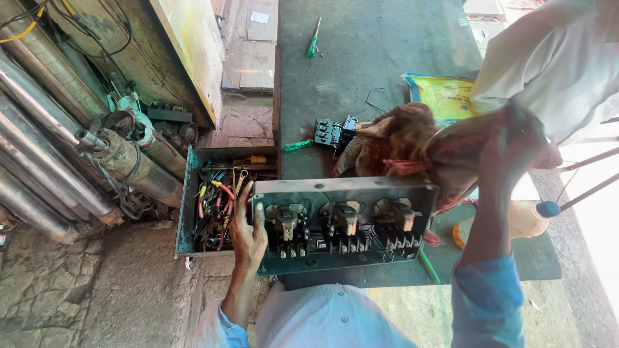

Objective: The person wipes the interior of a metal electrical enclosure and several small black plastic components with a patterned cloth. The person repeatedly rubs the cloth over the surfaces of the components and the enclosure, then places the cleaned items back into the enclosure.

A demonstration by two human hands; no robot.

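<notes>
Gripping the left edge of the grey metal electrical box [345,225] with three black contactors inside, your left hand [248,235] steadies it on the dark green counter [380,51] just before you. Your right hand [516,145], raised above the box's right end, clutches a bunched reddish-brown rag [400,138]. Beside your left hand stands an open metal toolbox [187,212] of tangled tools.

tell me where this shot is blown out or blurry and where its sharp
Head view: sunlight overexposes the right edge, washing out the ground there and the other person's white sleeve; the right hand gripping a reddish cloth is motion-blurred; the left hand and the open electrical box are sharp and evenly lit; wide-angle distortion bends the pipes at left.
</notes>
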